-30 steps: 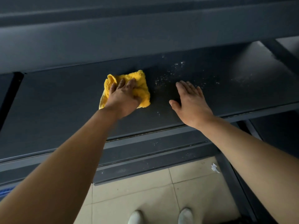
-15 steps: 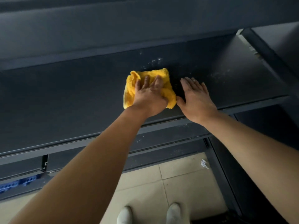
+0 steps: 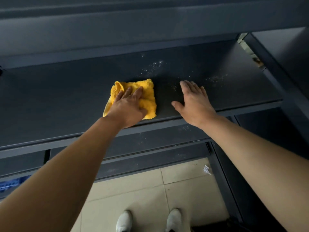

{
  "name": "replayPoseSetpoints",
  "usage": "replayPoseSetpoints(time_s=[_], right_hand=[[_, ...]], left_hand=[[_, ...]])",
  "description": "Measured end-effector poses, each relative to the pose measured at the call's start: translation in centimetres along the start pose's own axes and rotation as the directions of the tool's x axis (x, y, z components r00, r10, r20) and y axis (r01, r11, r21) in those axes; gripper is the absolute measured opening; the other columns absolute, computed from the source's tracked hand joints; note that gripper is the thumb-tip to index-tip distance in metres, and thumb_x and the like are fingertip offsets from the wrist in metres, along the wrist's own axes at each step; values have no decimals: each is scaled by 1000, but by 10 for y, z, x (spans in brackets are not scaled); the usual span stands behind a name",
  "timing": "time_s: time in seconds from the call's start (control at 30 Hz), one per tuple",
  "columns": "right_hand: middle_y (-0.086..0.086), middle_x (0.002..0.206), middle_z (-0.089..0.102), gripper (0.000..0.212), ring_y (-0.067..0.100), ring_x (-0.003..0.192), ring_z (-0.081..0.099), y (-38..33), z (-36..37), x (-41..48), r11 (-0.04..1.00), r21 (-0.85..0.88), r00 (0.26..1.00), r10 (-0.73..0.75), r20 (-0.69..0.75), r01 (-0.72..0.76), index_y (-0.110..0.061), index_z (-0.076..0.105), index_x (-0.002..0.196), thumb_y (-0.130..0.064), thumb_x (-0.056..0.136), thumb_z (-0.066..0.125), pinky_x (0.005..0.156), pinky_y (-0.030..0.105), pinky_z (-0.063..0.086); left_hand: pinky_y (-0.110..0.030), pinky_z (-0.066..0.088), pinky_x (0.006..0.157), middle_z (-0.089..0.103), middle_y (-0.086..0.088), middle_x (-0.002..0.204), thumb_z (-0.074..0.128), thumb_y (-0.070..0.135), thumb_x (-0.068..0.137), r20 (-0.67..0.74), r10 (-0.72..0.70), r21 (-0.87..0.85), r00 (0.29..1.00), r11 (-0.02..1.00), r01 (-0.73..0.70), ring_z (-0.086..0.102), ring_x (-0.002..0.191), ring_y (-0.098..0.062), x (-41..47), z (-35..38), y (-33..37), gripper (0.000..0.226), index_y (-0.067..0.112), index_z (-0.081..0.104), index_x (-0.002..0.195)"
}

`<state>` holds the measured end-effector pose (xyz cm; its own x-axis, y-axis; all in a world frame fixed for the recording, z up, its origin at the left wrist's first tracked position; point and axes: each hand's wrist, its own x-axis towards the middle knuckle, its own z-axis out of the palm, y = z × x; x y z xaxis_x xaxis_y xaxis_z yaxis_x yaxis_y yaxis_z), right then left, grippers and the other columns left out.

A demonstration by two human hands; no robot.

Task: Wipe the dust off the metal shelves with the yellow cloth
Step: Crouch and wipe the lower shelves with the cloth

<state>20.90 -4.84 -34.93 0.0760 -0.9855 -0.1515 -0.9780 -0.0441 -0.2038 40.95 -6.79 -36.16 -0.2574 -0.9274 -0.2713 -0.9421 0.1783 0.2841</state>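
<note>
Only the one head camera here, looking down past both bare arms. The dark grey metal shelf runs across the middle of the view, and the crumpled yellow terry cloth sits on it close to the front edge, roughly mid-length. The left hand lies flat on top of the cloth with the fingers stretched out and pressing down, so it's not really gripping it, just pushing on it. The cloth's near right corner reaches just about to the front lip.

The right hand is just beside the cloth on its right, not touching it. It's palm down on the bare shelf with fingers straight and the thumb spread toward the cloth, holding nothing.

Pale dust specks are scattered toward the back edge of the shelf behind the cloth, with a fainter patch further along toward the right end (a few specks also show on the lower dark shelf under the front lip). Another dark metal shelf hangs above.

Down below there's a beige tiled floor with a pair of white shoes at the bottom edge, a small scrap of white litter near the rack's right upright, and something blue at the far left that's too blurred to make out.
</note>
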Motion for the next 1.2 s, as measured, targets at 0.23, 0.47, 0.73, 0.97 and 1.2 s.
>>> replayPoseSetpoints(time_s=[0.23,0.47,0.73,0.97,1.2], right_hand=[[8,160,9,77,23,148,6,-11,9,-11,997,30,997,-75,19,75,-10,6,151,-48,95,43,120,41,3],[8,159,11,72,23,147,8,2,14,-19,997,36,997,-76,31,75,-9,8,151,-43,97,41,119,41,5],[9,158,15,62,24,147,9,29,12,-13,1000,-10,1000,6,-10,-6,-8,10,151,-31,100,37,120,41,6],[8,160,9,64,23,148,6,30,11,11,1000,-14,1000,-9,7,9,-9,7,151,-35,100,35,120,40,3],[7,160,10,62,22,148,6,25,13,40,999,-17,999,-43,-17,42,-10,9,151,-36,101,34,120,40,4]], left_hand=[[-37,-9,119,6,-8,158,41,31,92,-47,-179,-35,983,983,178,-6,146,-19,-30,3,-2,72,16,1,150],[-41,-10,118,5,-4,159,37,31,93,-51,-104,-9,993,995,103,-8,146,-21,-28,18,36,70,14,-1,149],[-39,-9,117,10,-6,158,39,33,92,-51,11,-40,999,999,-13,-5,146,-19,-2,23,63,71,15,3,150],[-41,-8,118,-1,-5,159,38,37,94,-103,-352,-129,930,932,338,-7,146,-24,31,-1,14,72,11,0,149],[-39,-9,118,2,-6,159,39,32,93,-90,-246,-82,965,967,239,-7,146,-21,85,-12,30,70,13,2,150]])
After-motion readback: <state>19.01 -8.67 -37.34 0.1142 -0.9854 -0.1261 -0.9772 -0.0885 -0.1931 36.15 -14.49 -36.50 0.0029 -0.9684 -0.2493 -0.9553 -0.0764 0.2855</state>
